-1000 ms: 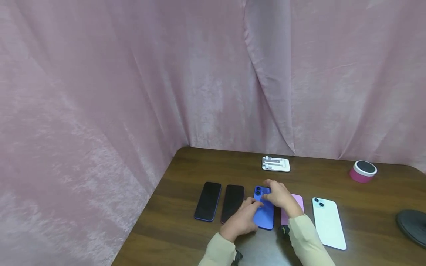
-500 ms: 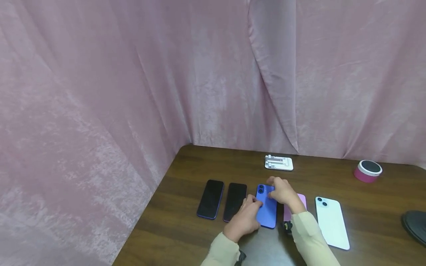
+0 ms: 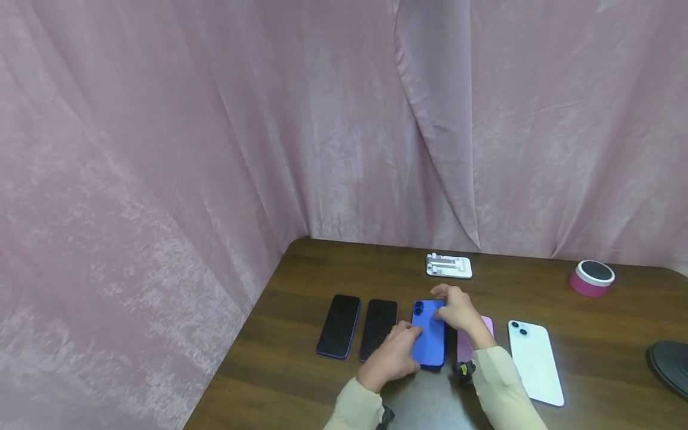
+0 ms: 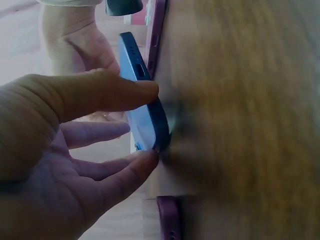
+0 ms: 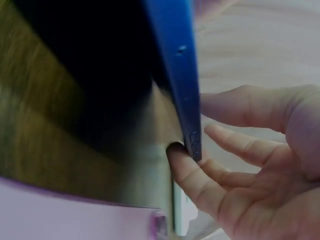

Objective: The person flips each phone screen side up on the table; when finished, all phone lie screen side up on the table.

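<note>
A blue phone (image 3: 430, 345) with its camera side up is gripped by both hands. My left hand (image 3: 391, 353) pinches its near left corner; in the left wrist view the thumb lies on the edge with the charging port. My right hand (image 3: 458, 309) pinches the far right side; in the right wrist view a fingertip is under the phone (image 5: 185, 85) and the thumb touches its back. Both wrist views show a gap between phone and table. Close to the left hand lies a dark-screened phone (image 3: 378, 325); a lilac phone (image 3: 464, 349) lies partly hidden under the right wrist.
Another dark-screened phone (image 3: 338, 325) lies farther left, and a white phone (image 3: 537, 364) to the right. A white folding stand (image 3: 448, 266) lies at the back. Toward the right are a pink-and-white round object (image 3: 591, 279) and a black round base (image 3: 669, 364). Pink curtains (image 3: 349, 149) hang behind.
The blue phone's near end has risen slightly off the table, with a dark shadow now beneath it. Both hands stay in nearly the same place. The head view has shifted a little.
</note>
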The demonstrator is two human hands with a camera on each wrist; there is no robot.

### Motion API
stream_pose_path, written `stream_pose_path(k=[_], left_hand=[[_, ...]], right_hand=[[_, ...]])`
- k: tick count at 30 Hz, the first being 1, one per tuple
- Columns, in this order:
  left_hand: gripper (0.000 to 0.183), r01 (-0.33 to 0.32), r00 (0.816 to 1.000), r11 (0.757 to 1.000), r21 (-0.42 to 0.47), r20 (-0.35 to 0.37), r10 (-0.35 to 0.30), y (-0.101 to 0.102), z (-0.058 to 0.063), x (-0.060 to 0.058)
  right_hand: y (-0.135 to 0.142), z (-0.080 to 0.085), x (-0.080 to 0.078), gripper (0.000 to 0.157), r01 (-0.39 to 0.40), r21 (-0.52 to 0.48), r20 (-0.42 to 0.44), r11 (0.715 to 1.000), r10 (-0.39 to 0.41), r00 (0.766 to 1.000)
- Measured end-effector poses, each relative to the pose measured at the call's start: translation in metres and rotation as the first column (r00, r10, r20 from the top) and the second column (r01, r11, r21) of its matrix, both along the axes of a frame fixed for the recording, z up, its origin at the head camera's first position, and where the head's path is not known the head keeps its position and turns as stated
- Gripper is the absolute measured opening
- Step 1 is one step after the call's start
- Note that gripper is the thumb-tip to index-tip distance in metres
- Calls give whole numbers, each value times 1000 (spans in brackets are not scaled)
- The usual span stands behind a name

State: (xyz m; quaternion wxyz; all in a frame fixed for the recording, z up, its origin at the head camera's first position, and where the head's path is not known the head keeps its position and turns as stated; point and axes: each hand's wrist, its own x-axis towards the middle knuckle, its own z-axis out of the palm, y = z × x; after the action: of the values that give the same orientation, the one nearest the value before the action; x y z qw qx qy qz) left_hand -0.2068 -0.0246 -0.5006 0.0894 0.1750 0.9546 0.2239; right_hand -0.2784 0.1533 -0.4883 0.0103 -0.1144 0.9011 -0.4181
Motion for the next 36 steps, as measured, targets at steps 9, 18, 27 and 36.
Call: stream_pose_path(k=[9, 18, 27, 36], left_hand=[[89, -10, 998, 996, 87, 67, 4, 7, 4, 4], [101, -49, 999, 987, 155, 18, 47, 11, 1, 3], [94, -116, 987, 944, 310, 142, 74, -1, 5, -3], [84, -163, 975, 868, 469, 214, 67, -15, 9, -2]], right_hand=[[3, 17, 7, 48, 20, -29, 12, 999, -19, 1000], [4, 24, 10, 45, 10, -21, 7, 1000, -10, 1000], [0, 25, 12, 36, -28, -68, -12, 997, 27, 1000], [-2, 18, 6, 32, -100, -180, 27, 979, 106, 994]])
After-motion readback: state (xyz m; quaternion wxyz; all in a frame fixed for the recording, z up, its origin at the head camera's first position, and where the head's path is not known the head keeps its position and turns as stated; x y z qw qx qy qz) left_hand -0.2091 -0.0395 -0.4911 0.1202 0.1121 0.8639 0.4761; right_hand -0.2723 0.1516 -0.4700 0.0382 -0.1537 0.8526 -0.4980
